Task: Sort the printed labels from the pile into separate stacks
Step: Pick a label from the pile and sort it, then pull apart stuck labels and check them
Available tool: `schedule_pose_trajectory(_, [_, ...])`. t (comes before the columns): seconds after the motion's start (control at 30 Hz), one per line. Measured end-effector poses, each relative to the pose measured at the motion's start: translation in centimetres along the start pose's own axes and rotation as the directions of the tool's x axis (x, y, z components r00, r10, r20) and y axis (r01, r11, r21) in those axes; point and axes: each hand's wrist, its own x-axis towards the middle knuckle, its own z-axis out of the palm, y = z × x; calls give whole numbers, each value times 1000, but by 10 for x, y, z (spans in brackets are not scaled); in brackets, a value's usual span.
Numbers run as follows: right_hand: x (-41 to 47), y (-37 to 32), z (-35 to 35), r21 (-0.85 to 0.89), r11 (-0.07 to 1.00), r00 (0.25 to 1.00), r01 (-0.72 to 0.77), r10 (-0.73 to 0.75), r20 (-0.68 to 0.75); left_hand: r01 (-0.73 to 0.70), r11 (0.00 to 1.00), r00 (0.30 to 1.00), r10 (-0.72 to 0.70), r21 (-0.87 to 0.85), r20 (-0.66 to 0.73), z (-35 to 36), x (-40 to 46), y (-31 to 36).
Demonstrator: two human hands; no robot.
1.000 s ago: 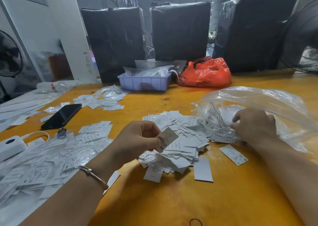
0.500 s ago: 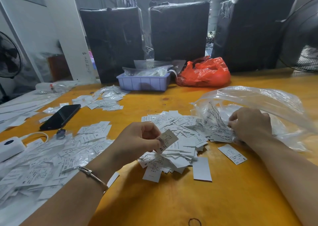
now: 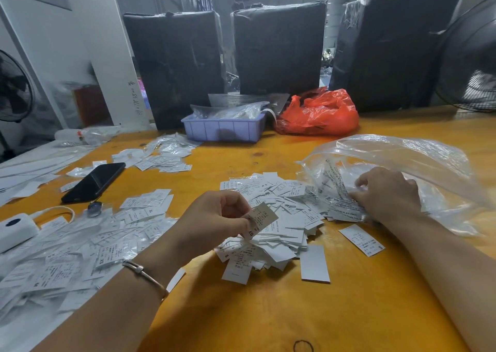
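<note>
Tabletop [image 3: 268, 311] of orange wood carries everything — a clear plastic bag [image 3: 402, 161] at right, the loose pile of labels [image 3: 281, 217] in the middle. Right hand [image 3: 389, 193] rests on the bag's mouth, fingers curled onto the film. Left hand [image 3: 214, 223] pinches one label [image 3: 261, 219] marked XS — raised just above the pile.

An orange worktop [image 3: 268, 311] carries a central pile of labels [image 3: 273, 217], a clear plastic bag [image 3: 402, 163], a black phone [image 3: 94, 182], a lilac tray [image 3: 222, 130], a red bag [image 3: 319, 115] and a white device [image 3: 16, 229].
</note>
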Motion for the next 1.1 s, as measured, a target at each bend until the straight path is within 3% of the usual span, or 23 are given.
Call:
schedule_pose_trajectory(0.17, [-2,0,0,124,992,995,17,-4,-103,-1,1000,1000,1,-7,-3,0,0,0])
schedule_pose_trajectory(0.37, [0,-1,3,5,1000,999,-1,1,33,2,1000,1000,-2,-13,3,0,0,-1])
schedule_pose_trajectory(0.67, [-7,-2,-4,335,942,970,24,59,-234,-8,1000,1000,8,-28,2,0,0,-2])
schedule_pose_trajectory(0.73, [-10,-8,-9,504,863,951,27,134,-280,-7,1000,1000,7,-29,7,-1,0,-3])
schedule_pose_trajectory(0.77, [-13,-12,-12,638,770,950,17,186,-250,-6,999,1000,7,-43,15,-1,1,-3])
schedule_pose_trajectory(0.83, [-23,-24,-21,873,484,971,-59,229,-61,4,996,999,0,-92,34,-2,1,-2])
schedule_pose_trajectory(0.9, [-36,-37,-25,954,246,982,-173,119,148,20,989,999,-13,-144,48,-3,0,-1])
schedule_pose_trajectory(0.93, [-42,-44,-26,957,191,976,-218,28,217,23,985,998,-14,-171,54,-3,0,0])
schedule_pose_trajectory(1.0, [-54,-55,-26,950,191,946,-246,-166,279,19,972,998,-5,-235,62,-4,-1,2])
schedule_pose_trajectory(1.1, [-68,-66,-26,963,242,892,-120,-400,211,18,948,996,9,-317,83,-3,-2,5])
